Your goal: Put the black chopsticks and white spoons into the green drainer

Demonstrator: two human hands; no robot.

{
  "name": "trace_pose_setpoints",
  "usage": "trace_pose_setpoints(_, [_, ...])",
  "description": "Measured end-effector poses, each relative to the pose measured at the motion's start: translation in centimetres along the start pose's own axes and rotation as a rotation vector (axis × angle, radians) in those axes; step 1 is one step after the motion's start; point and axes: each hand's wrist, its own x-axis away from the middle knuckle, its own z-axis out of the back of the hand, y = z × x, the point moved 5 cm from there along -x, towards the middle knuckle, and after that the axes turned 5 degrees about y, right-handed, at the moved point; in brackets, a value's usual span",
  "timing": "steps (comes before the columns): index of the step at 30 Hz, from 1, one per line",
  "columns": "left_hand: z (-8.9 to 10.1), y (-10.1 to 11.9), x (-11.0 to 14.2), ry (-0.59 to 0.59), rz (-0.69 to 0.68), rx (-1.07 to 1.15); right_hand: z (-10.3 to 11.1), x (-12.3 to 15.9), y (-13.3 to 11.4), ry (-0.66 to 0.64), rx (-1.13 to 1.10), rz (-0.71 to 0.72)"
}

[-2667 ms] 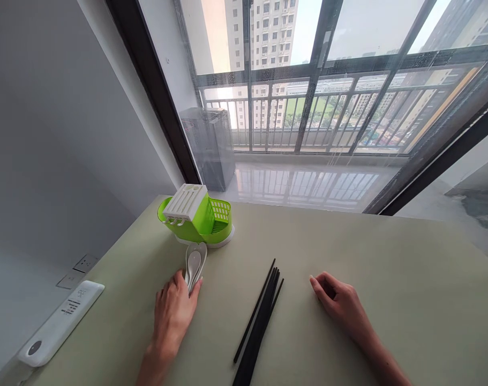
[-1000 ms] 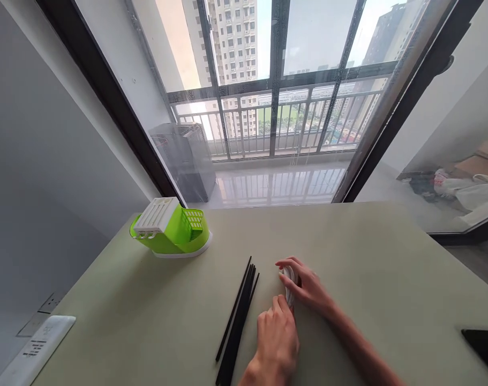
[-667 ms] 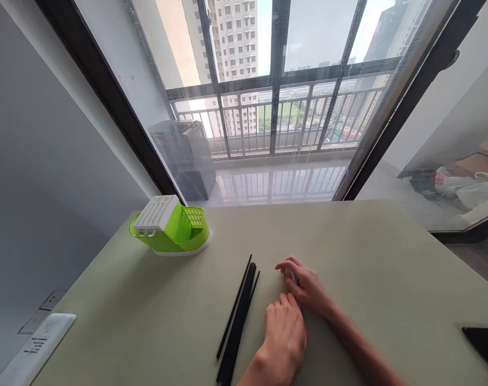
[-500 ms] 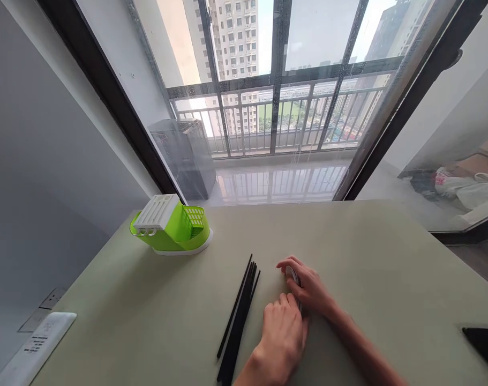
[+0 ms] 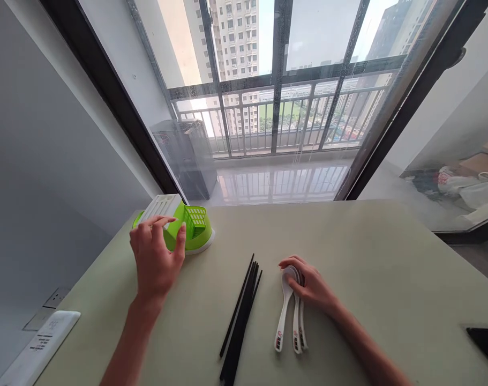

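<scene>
My left hand (image 5: 154, 257) is raised in front of the green and white plastic utensil holder (image 5: 201, 238), its thumb and fingers apart with nothing between them. It covers part of the holder's front; whether it touches it I cannot tell. My right hand (image 5: 313, 285) is closed around the bowl ends of several white spoons (image 5: 283, 321) on the table, with the thumb over one bowl. The spoon handles point towards me and carry small dark and red marks. To the left of the spoons lies a loose bundle of black chopsticks (image 5: 239, 327).
The pale table (image 5: 348, 241) reaches to a glass door with dark frames (image 5: 368, 139). At the left edge is a white power strip (image 5: 51, 343) by the wall. A dark pointed object (image 5: 487, 343) lies at the right edge.
My left hand has left the spoons and moved left and forward to the utensil holder. The spoon handles now show. My right hand has stayed at the spoon bowls.
</scene>
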Motion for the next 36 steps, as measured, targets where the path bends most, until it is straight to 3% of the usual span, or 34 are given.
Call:
trace_pose_setpoints(4, [-1.2,-4.9,-1.0,-0.089,-0.026,-0.051,0.1,0.0,-0.1,0.016,-0.021,0.0])
trace_pose_setpoints(7, [-2.5,-6.6,-0.4,-0.188,-0.072,-0.042,0.3,-0.1,-0.3,0.061,-0.039,-0.024])
trace_pose_setpoints(13, [-2.5,-6.3,-0.1,-0.207,-0.079,-0.041,1.0,0.0,0.5,0.244,-0.155,-0.236])
trace_pose_setpoints(17, [-2.3,-5.3,-0.2,-0.215,-0.043,-0.039,1.2,0.0,0.9,0.314,-0.231,-0.275])
trace_pose_setpoints(21, [-2.6,-3.7,-0.2,-0.219,-0.055,-0.012,1.5,0.0,1.1,0.37,-0.212,-0.304])
trace_pose_setpoints(27, [-4.2,0.2,-0.7,-0.253,-0.014,0.042,2.8,0.5,1.6,0.581,-0.095,-0.371])
trace_pose_setpoints(36, [-7.5,10.6,-1.0,-0.473,-0.14,0.221,3.2,0.8,2.0,0.67,-0.125,-0.407])
